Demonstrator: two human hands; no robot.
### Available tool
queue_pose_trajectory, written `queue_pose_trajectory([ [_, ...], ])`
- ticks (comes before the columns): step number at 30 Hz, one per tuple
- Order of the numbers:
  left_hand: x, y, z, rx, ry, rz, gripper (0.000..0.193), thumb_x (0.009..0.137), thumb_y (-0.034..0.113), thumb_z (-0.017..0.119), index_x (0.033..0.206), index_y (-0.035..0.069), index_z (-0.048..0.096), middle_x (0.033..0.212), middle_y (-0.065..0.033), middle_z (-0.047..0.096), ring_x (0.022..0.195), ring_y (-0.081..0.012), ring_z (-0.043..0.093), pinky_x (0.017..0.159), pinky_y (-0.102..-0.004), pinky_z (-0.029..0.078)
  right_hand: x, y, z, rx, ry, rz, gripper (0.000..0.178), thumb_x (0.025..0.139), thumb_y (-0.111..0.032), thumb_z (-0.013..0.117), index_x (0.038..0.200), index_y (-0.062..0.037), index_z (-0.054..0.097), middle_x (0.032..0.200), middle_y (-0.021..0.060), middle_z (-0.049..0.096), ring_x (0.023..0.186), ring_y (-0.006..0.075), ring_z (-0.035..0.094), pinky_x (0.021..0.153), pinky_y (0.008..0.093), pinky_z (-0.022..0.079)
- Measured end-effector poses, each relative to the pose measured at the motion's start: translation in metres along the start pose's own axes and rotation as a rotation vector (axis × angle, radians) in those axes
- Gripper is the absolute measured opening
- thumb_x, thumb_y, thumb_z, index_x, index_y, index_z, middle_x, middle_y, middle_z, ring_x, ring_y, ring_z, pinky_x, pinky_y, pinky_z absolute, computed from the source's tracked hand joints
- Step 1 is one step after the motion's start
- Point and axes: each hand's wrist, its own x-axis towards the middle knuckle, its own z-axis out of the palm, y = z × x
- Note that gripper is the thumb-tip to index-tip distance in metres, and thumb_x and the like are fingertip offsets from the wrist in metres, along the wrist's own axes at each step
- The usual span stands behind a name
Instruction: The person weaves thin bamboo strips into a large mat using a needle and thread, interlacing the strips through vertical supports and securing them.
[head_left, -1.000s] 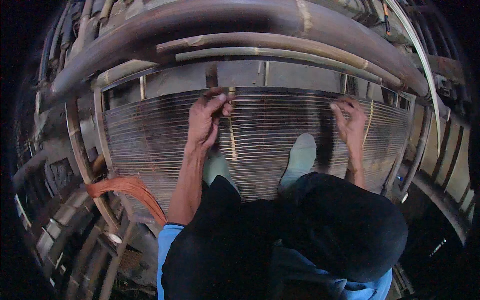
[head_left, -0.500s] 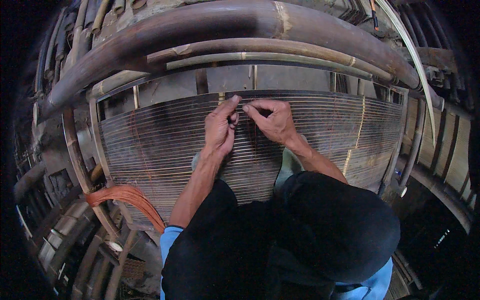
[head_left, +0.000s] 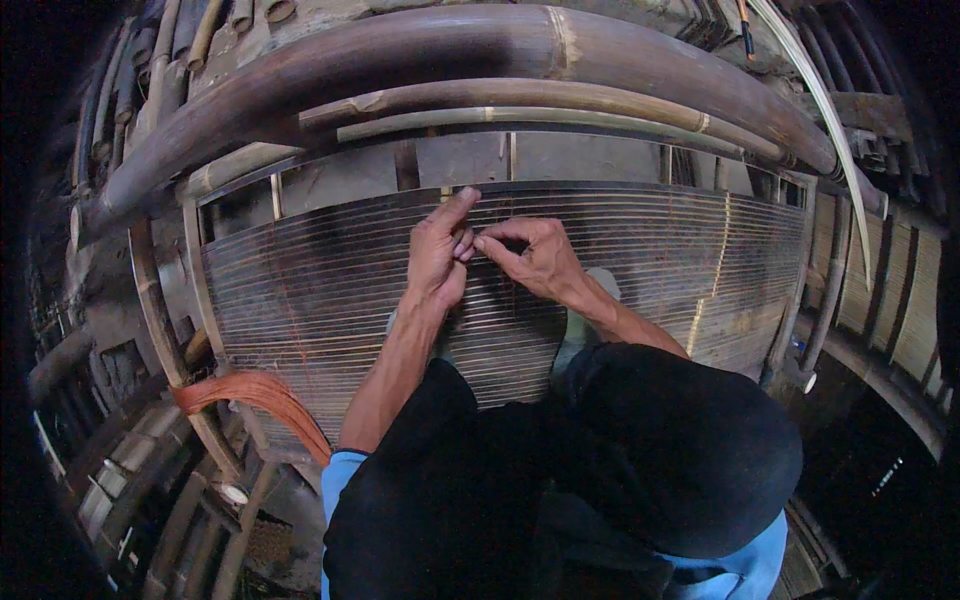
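1. The left hand [head_left: 440,255] and right hand [head_left: 530,258] meet fingertip to fingertip over the upper middle of the sheet of stretched threads [head_left: 330,290]; whatever they pinch between them is too fine to see, so neither grip can be told for certain.
2. The left forefinger points up toward the sheet's top edge; the right fingers curl leftward against the left hand.
3. A second ago the hands were well apart, the right one far out to the right; half a second ago they had already joined, and they stay joined here.
4. The threads run side to side, their long axis horizontal, bowed by the lens.
5. Thick bamboo poles [head_left: 480,50] arch above; an orange band [head_left: 255,395] hangs lower left.
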Motion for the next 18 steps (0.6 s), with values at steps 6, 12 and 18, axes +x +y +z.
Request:
queue_pose_trajectory([
  [6, 0.001, -0.003, 0.004, 0.069, 0.022, 0.083, 0.027, 0.095, 0.025, 0.069, 0.11, 0.002, 0.067, 0.075, 0.0033, 0.056, 0.053, -0.0051, 0.038, 0.051, -0.0231, 0.029, -0.002, 0.004, -0.002, -0.059, -0.023, -0.02, 0.019, 0.09, -0.018, 0.072, 0.101, -0.0034, 0.076, 0.085, 0.0121, 0.074, 0.067, 0.0143, 0.066, 0.055, 0.0282, 0.048],
  [12, -0.002, 0.0, 0.011, 0.045, 0.088, 0.138, 0.016, 0.089, 0.016, 0.076, 0.096, 0.003, 0.072, 0.063, 0.007, 0.051, 0.05, -0.0018, 0.036, 0.047, -0.0228, 0.026, -0.005, 0.007, -0.004, -0.103, -0.089, -0.072, 0.018, 0.089, -0.018, 0.073, 0.099, -0.0026, 0.076, 0.081, 0.0133, 0.072, 0.065, 0.0207, 0.066, 0.056, 0.0319, 0.05],
  [18, -0.005, 0.003, 0.006, 0.055, 0.056, 0.126, 0.019, 0.089, 0.016, 0.076, 0.1, 0.001, 0.072, 0.068, 0.0052, 0.058, 0.056, -0.0028, 0.045, 0.053, -0.022, 0.035, -0.004, 0.007, -0.003, -0.185, -0.088, -0.156, 0.02, 0.087, -0.019, 0.074, 0.1, -0.0041, 0.077, 0.085, 0.0136, 0.073, 0.075, 0.0235, 0.069, 0.067, 0.0325, 0.054],
])
